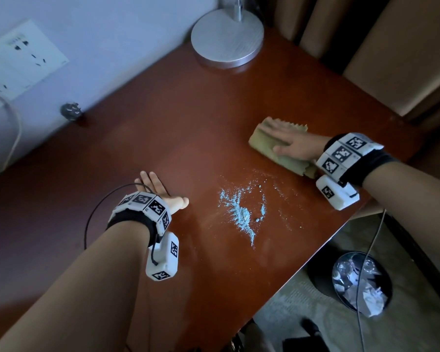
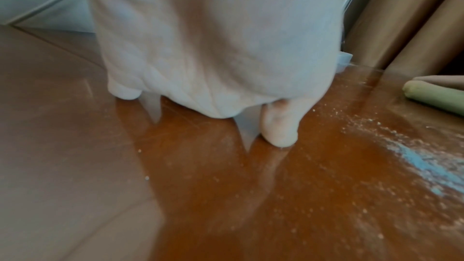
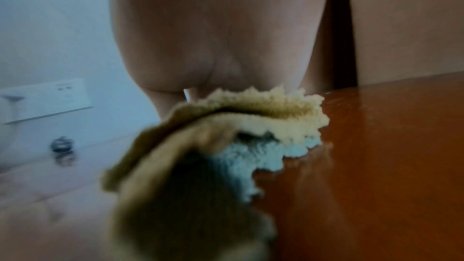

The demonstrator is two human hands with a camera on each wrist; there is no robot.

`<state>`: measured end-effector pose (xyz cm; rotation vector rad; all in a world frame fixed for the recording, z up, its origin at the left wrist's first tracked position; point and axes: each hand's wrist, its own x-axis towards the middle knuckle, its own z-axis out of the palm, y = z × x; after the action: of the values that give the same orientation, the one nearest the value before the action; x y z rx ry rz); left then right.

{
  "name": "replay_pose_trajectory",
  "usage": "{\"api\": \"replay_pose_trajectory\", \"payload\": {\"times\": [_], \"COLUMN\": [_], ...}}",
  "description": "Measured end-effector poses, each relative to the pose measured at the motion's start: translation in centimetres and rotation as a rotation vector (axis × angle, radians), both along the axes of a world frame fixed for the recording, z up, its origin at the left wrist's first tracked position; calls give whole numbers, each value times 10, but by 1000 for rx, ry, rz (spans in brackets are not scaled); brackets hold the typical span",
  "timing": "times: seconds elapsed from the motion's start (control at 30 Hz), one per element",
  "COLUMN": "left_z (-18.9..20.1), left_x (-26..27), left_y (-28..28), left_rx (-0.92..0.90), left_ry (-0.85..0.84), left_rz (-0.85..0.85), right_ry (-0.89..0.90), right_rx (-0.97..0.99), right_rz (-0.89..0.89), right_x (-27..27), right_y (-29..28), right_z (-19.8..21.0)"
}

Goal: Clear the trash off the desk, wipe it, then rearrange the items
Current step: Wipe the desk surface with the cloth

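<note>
I have the reddish-brown surface (image 1: pixel 178 128) filling most of the head view, glossy and set against a pale wall. At its far edge stands the round silver lamp base (image 1: pixel 228 38). Below the surface's right edge, on the floor, sits a dark bin (image 1: pixel 361 283) with crumpled clear and white trash in it.

The yellow-green cloth (image 1: pixel 269 146) lies folded toward the right side of the surface, with a pinked zigzag edge; from my right wrist its underside looks pale blue. My right hand (image 1: pixel 294 143) lies flat on top of it, fingers straight and together, pressing it down, not curled round it.

Between my hands, near the front edge, a spill of light-blue powder (image 1: pixel 241 212) is spread out with finer specks scattered around it, just short of the cloth.

My left hand (image 1: pixel 163 193) rests flat on the bare surface left of the powder, fingers extended, holding nothing.

A small dark round object (image 1: pixel 71 111) sits by the wall; I cannot tell what it is.
</note>
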<state>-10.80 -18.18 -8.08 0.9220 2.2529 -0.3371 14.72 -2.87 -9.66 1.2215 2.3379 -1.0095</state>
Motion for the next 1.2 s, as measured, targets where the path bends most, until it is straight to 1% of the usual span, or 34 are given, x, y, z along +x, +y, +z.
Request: {"api": "replay_pose_trajectory", "payload": {"times": [0.07,0.17,0.27,0.4,0.5,0.6,0.77,0.87,0.93,1.03,1.1,1.2], "left_z": [-1,-8,-14,-17,-17,-19,-24,-27,-26,-15,-10,-12], "left_x": [-1,-6,-12,-13,-12,-14,-19,-20,-19,-14,-12,-17], "left_y": [0,0,-1,0,0,0,0,0,-2,-3,-2,0], "left_rx": [5,-14,-38,-38,-39,-33,-49,-10,8,-27,-64,-89], "left_ry": [-7,12,45,45,42,37,29,5,0,33,51,71], "left_rz": [10,-28,-69,-76,-73,-67,-80,-56,-50,-105,-152,-197], "right_ry": [-16,-42,-84,-121,-157,-139,-70,-71,-74,-98,-115,-137], "right_rx": [69,151,200,210,196,180,92,65,39,56,101,163], "right_rz": [-119,-285,-369,-370,-337,-253,-26,18,12,-28,-109,-281], "right_x": [7,19,23,22,20,11,-11,-16,-15,-11,-4,11], "right_y": [17,38,50,59,53,25,-49,-69,-69,-62,-54,-43], "right_z": [-1,-4,-8,-10,-9,-4,-1,0,2,2,5,12]}}
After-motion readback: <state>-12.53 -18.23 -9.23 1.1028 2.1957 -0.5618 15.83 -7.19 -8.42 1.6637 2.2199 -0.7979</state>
